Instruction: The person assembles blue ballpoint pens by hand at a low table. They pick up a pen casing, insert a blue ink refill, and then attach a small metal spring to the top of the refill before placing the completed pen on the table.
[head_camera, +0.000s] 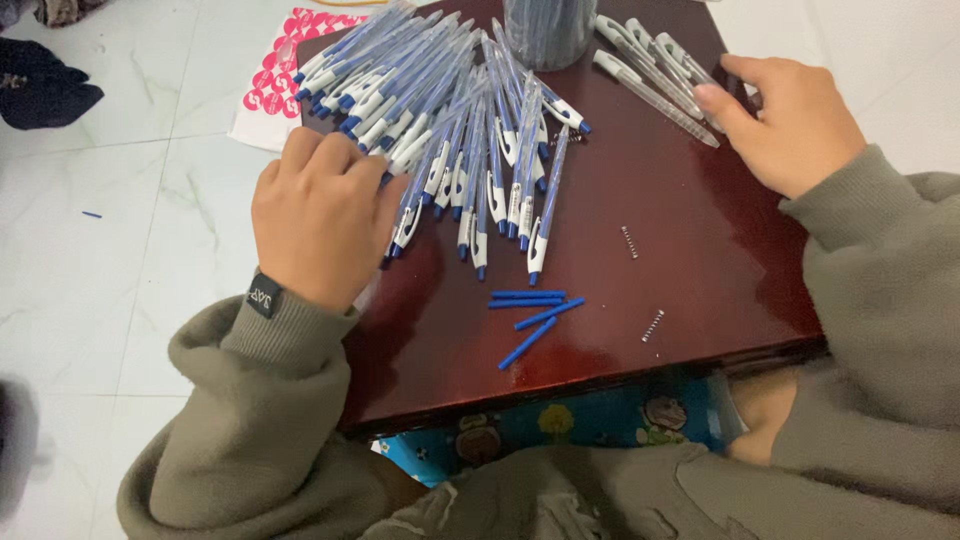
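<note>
The left hand's (322, 215) fingers are curled under, knuckles up, pressing into the near edge of a heap of blue-and-white click pens (455, 130); whether they pinch any single pen cannot be told, since the fingertips are hidden beneath the hand. The right hand (790, 120) lies flat with fingers loosely together, its thumb (722, 108) touching a small group of clear-and-white pen barrels (655, 70) at the far right corner of the dark red lacquered table (690, 260).

The heap of pens fans across the far left part of the table, tips toward the person. Behind it, at the table's far edge, stands a dark round pen cup (548, 30). Near the table's front edge lie four loose blue refill tubes (535, 312), just beside one another, and two small metal springs (640, 285) rest to the right of them, well apart from each other.

Off the table's far left corner, a sheet of pink round stickers (275, 80) lies on the pale tiled floor (100, 260).
</note>
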